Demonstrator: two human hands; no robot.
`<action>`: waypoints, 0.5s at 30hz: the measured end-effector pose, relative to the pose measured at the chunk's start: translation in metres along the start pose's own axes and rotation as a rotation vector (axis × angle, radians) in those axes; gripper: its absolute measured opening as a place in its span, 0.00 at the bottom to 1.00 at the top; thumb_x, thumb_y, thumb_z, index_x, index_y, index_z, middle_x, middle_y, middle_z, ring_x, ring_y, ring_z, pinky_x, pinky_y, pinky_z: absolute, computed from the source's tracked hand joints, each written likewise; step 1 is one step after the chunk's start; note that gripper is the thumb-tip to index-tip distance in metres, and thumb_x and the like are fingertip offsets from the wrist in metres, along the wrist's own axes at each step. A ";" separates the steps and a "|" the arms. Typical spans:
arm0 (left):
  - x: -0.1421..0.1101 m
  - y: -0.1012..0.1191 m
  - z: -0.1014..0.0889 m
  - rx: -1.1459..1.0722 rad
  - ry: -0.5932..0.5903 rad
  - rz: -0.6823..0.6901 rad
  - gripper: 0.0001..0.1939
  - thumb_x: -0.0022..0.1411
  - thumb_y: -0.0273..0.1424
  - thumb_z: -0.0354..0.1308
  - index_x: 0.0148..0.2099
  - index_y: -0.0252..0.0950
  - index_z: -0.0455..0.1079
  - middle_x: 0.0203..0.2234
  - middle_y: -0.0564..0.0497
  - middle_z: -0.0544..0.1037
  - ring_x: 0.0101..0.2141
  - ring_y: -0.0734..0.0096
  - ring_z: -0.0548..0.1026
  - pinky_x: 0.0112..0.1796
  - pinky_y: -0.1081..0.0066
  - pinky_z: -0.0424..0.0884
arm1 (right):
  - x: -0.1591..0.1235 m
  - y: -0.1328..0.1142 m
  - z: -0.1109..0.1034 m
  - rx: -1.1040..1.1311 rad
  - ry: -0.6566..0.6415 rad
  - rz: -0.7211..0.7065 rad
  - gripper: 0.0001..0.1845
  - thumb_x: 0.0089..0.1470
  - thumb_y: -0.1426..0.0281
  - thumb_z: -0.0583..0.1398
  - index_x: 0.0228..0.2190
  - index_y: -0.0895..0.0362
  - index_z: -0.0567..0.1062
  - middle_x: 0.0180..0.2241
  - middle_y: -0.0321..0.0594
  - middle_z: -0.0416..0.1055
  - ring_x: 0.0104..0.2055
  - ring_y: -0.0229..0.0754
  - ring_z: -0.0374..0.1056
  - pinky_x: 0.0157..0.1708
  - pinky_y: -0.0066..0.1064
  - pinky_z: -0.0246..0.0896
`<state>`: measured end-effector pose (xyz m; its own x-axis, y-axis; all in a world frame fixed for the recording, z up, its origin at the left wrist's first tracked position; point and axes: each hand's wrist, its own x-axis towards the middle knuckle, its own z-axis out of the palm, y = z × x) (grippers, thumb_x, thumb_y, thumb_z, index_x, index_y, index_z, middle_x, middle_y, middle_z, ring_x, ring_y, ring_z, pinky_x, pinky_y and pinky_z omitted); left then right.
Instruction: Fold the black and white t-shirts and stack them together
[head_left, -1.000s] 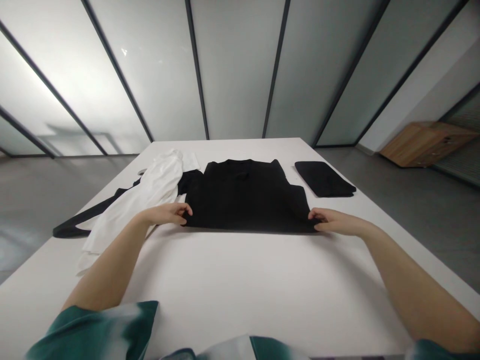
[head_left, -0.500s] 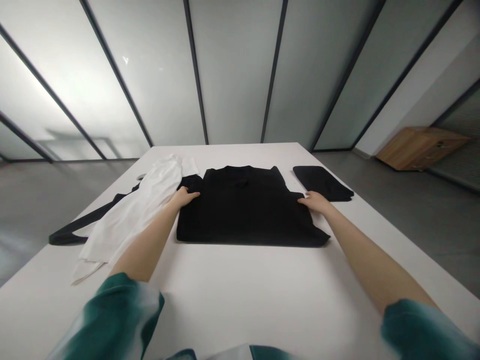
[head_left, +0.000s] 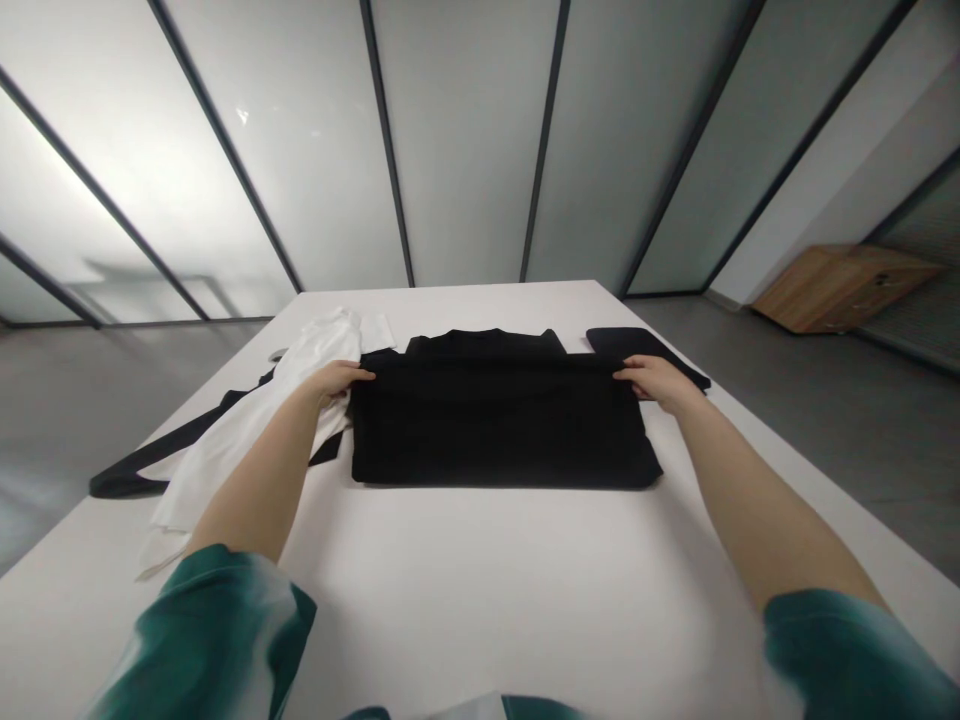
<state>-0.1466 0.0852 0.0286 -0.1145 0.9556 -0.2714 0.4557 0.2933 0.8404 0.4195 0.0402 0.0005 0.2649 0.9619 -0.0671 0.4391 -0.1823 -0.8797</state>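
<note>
The left hand [head_left: 337, 380] and right hand [head_left: 652, 378], grips closed, pinch one folded black garment [head_left: 495, 425] on the bench [head_left: 480, 570]; one white garment [head_left: 255, 450] lies beside it.

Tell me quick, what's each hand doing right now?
Left hand: closed, holding the near corner of the black shirt.
Right hand: closed, holding the shirt's opposite folded corner.

White garment [head_left: 319, 345] on L, folded black cloth [head_left: 637, 342] R, wood cabinet [head_left: 840, 290] far R.
</note>
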 end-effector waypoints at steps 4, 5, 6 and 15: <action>0.013 0.023 -0.006 0.003 0.053 -0.003 0.12 0.41 0.33 0.69 0.26 0.37 0.68 0.14 0.58 0.65 0.17 0.76 0.63 0.19 0.74 0.54 | 0.013 -0.029 0.005 0.143 0.070 0.090 0.11 0.42 0.74 0.66 0.26 0.54 0.67 0.14 0.26 0.56 0.14 0.31 0.52 0.14 0.24 0.44; 0.018 0.030 -0.004 -0.005 0.096 -0.009 0.12 0.43 0.32 0.68 0.24 0.37 0.66 0.13 0.59 0.62 0.16 0.77 0.60 0.18 0.74 0.53 | 0.018 -0.036 0.008 0.138 0.114 0.084 0.10 0.43 0.75 0.65 0.25 0.54 0.67 0.14 0.26 0.55 0.14 0.31 0.51 0.14 0.24 0.44; 0.022 0.037 0.000 -0.014 0.143 -0.009 0.12 0.44 0.31 0.67 0.23 0.37 0.64 0.12 0.59 0.59 0.15 0.78 0.58 0.18 0.74 0.51 | 0.025 -0.043 0.011 0.113 0.168 0.078 0.09 0.43 0.75 0.64 0.24 0.54 0.67 0.14 0.26 0.54 0.15 0.32 0.51 0.14 0.25 0.44; 0.085 0.090 0.036 -0.080 0.393 0.163 0.03 0.51 0.28 0.58 0.31 0.34 0.69 0.19 0.51 0.72 0.22 0.71 0.71 0.24 0.73 0.63 | 0.114 -0.079 0.043 -0.211 0.521 -0.136 0.18 0.47 0.72 0.60 0.42 0.62 0.75 0.31 0.43 0.74 0.33 0.45 0.71 0.35 0.34 0.67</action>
<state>-0.0833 0.1921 0.0642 -0.3811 0.9230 0.0541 0.4277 0.1241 0.8954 0.3779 0.1728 0.0426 0.5583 0.7623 0.3274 0.6462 -0.1520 -0.7479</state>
